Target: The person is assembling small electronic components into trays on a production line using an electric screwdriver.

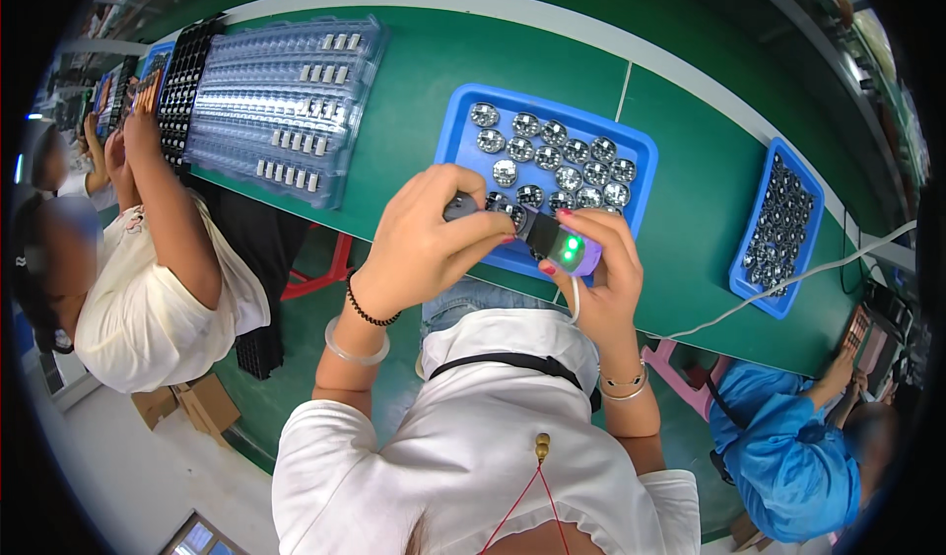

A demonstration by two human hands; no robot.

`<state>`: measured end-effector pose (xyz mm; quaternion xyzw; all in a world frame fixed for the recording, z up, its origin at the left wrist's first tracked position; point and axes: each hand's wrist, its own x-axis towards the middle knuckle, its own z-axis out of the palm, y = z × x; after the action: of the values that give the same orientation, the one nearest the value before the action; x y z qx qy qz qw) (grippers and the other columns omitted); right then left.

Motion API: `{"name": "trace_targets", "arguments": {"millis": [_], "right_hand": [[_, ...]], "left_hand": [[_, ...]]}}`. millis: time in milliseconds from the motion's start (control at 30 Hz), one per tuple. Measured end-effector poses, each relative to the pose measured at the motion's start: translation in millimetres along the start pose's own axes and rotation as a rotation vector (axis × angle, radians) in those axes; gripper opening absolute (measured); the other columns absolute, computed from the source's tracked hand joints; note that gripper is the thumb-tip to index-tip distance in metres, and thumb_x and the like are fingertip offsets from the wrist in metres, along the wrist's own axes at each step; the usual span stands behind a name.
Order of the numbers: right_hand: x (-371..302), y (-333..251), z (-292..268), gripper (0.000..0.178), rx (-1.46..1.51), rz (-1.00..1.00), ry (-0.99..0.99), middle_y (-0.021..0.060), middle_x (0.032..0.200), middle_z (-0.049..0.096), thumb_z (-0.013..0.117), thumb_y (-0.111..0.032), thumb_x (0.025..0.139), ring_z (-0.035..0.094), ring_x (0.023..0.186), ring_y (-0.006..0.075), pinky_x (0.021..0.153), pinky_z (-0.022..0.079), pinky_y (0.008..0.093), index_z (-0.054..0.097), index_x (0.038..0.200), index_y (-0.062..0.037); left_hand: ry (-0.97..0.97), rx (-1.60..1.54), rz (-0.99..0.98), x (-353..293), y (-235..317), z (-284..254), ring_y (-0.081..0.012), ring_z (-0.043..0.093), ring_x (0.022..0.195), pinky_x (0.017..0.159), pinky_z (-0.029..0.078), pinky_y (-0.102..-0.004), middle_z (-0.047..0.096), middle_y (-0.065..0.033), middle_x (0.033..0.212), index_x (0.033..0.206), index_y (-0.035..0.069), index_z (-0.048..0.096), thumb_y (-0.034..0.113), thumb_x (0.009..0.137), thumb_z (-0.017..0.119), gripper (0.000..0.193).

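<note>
My right hand (613, 264) is closed around a small purple device (583, 259) with a green lit display and a black block at its left end. A thin white cable hangs down from the device beside my palm. My left hand (419, 225) is closed in a pinch just left of the black block. A dark grey rounded part (460, 206) shows between its thumb and fingers; its kind and whether it touches the device are hard to tell. Both hands are over the front edge of a blue tray (645, 175), which holds several shiny round silver-and-black parts (547, 157).
On the green table (414, 92), clear plastic trays (266, 111) with small white pieces lie at left, beside black trays (187, 87). Another blue tray (741, 259) of small dark parts stands at right, crossed by a white cable (724, 320). Co-workers sit on both sides.
</note>
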<state>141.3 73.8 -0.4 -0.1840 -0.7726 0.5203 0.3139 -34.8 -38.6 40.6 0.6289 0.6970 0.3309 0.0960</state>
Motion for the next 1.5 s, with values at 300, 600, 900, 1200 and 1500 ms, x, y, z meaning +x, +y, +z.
{"name": "trace_targets", "arguments": {"millis": [300, 600, 900, 1200, 1500], "right_hand": [[-5.5, 4.0, -4.6, 0.041, 0.242, 0.159, 0.249, 0.0101, 0.113, 0.053, 0.072, -0.010, 0.080, 0.054, 0.102, 0.0171, 0.089, 0.044, 0.0281, 0.054, 0.114, 0.0028], [-9.3, 3.6, -5.9, 0.042, 0.236, 0.182, 0.185, 0.0120, 0.113, 0.052, 0.072, -0.011, 0.079, 0.055, 0.103, 0.0195, 0.089, 0.045, 0.0298, 0.055, 0.114, 0.0030], [7.4, -10.5, -18.1, 0.047, -0.109, -0.227, 0.017, 0.0115, 0.099, 0.060, 0.082, -0.011, 0.060, 0.058, 0.092, 0.0266, 0.078, 0.047, 0.0337, 0.062, 0.102, -0.0021], [-0.1, -4.2, -23.0, 0.044, -0.176, -0.266, -0.048, 0.0097, 0.099, 0.061, 0.082, -0.014, 0.059, 0.058, 0.090, 0.0273, 0.077, 0.048, 0.0350, 0.064, 0.097, -0.0024], [-3.5, -0.6, -19.2, 0.047, -0.079, -0.158, -0.013, 0.0112, 0.099, 0.061, 0.083, -0.012, 0.059, 0.058, 0.092, 0.0266, 0.077, 0.048, 0.0348, 0.063, 0.100, -0.0014]], "left_hand": [[0.125, 0.275, -0.182, -1.6, -44.9, 11.3, -0.0206, 0.049, 0.085, 0.073, 0.033, -0.0336, 0.049, -0.0034, 0.088, 0.081, 0.016, 0.069, 0.015, 0.071, 0.072, 0.011], [0.131, -0.186, -0.333, -5.8, -38.4, 8.1, -0.0225, 0.050, 0.087, 0.080, 0.042, -0.0333, 0.051, -0.0093, 0.095, 0.115, 0.005, 0.048, -0.003, 0.080, 0.050, 0.036], [-0.291, -0.665, -0.394, 1.7, -0.4, -0.7, -0.0173, 0.058, 0.072, 0.068, 0.047, -0.0298, 0.061, -0.0114, 0.090, 0.116, 0.001, 0.042, -0.002, 0.084, 0.041, 0.032], [-0.444, -0.796, -0.544, 15.0, 13.8, 4.5, -0.0155, 0.060, 0.070, 0.064, 0.049, -0.0274, 0.063, -0.0096, 0.086, 0.138, 0.004, 0.030, 0.003, 0.087, 0.044, 0.053], [-0.067, -0.001, 0.087, 1.1, 18.4, 3.5, -0.0225, 0.056, 0.086, 0.072, 0.042, -0.0326, 0.059, -0.0025, 0.092, 0.085, 0.011, 0.068, 0.016, 0.064, 0.077, 0.023]]}}
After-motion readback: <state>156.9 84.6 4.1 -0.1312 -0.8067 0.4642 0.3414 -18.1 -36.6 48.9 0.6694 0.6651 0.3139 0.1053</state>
